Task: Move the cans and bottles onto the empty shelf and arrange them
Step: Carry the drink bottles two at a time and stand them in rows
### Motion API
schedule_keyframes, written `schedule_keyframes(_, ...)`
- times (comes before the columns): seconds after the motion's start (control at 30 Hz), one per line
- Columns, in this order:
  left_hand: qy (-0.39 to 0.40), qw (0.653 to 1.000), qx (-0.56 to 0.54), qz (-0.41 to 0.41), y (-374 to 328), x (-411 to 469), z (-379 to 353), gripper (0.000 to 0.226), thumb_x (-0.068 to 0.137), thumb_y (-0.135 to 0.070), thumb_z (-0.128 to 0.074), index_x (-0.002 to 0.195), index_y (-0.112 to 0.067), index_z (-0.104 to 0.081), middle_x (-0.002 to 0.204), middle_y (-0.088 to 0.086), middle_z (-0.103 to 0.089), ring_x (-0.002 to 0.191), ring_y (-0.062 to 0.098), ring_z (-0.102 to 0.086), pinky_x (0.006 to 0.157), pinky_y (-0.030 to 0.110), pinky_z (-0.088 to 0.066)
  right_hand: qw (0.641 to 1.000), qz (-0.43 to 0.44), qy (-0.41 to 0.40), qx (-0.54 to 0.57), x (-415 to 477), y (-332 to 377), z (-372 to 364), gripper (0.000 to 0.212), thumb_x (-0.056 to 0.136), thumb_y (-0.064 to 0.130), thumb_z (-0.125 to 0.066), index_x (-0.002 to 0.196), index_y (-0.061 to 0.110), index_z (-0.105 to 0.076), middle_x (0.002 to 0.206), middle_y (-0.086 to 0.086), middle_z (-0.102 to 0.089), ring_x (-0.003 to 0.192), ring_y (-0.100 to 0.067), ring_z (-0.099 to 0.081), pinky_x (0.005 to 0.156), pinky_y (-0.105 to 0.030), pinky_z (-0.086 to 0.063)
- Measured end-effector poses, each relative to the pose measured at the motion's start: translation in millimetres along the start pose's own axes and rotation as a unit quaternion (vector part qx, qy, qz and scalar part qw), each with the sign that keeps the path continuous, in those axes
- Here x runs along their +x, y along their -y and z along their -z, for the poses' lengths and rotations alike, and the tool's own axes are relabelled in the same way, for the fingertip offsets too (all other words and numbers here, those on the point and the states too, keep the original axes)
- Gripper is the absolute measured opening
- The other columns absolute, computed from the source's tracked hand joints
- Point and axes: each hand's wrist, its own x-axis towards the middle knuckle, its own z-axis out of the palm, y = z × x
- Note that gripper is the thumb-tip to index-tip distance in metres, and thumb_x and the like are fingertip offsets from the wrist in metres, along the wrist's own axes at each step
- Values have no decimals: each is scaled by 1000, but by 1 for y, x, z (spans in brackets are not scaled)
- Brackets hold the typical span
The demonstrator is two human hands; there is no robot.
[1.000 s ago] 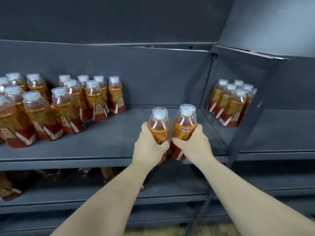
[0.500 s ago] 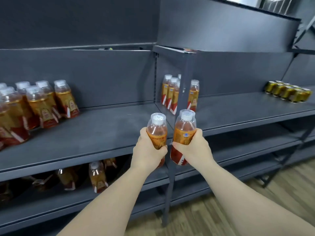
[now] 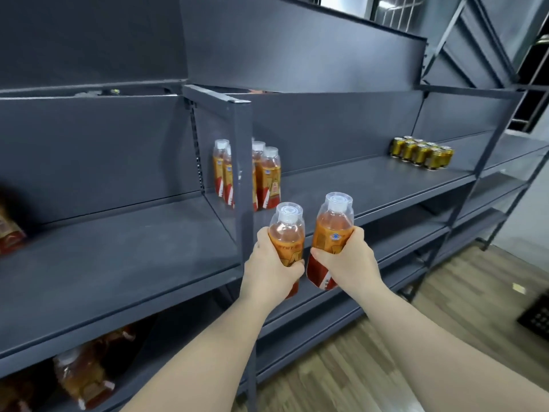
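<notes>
left grip (image 3: 271, 275) clasps a clear plastic orange-drink bottle (image 3: 286, 233); right grip (image 3: 349, 263) clasps a twin bottle (image 3: 334, 230). both near-upright, side by side, before dark grey metal shelf (image 3: 371, 185).

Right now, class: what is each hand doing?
Left hand: grips a tea bottle.
Right hand: grips the other tea bottle.

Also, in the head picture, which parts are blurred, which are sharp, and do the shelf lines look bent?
Head view: the left hand and right hand, gripping the left bottle and right bottle, are sharp; the bottles at the left edge, the lower-shelf bottles and the wooden floor are smeared; the right post leans, likely from the wide lens.
</notes>
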Motion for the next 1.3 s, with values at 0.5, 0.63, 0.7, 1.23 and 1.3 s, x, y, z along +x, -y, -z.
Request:
schedule_keyframes(0.5,20,999,-41,-6,-18,117,-49,85,84,-38,-77,147,-31,-20,140,-5,-48,124,20,-54,99,39,-50,999,-13,-41,0,115,-6,2,68,77,45,-81,124,23,-37,117,2,-59,103,-19,-61,87,-40,-57)
schedule_keyframes(0.63,-5,999,-33,18,-14,140,-51,92,85,-38,-76,152,-30,-15,143,-4,-47,126,22,-54,100,40,-50,1000,-1,-19,-1,146,0,-11,69,78,46,-81,126,22,-37,115,2,-58,102,-18,-60,84,-37,-57)
schedule_keyframes(0.7,-20,999,-30,30,-10,151,-53,94,85,-36,-76,153,-28,-11,142,-4,-47,123,20,-55,95,37,-52,1000,18,1,1,162,3,-20,69,78,46,-81,124,23,-35,114,4,-57,102,-18,-60,84,-36,-56)
schedule_keyframes(1.23,-197,958,-22,206,-1,193,-52,86,81,-33,-80,146,-29,-24,141,-3,-44,122,26,-53,89,41,-51,980,110,157,62,238,20,-83,69,71,47,-86,112,29,-33,115,6,-56,96,-14,-57,77,-31,-53)
schedule_keyframes(1.3,-215,952,-28,215,2,195,-51,85,80,-32,-79,145,-30,-24,140,-3,-44,119,24,-54,87,41,-51,978,116,164,64,241,21,-88,69,71,46,-86,111,29,-32,115,6,-55,93,-12,-55,73,-29,-50)
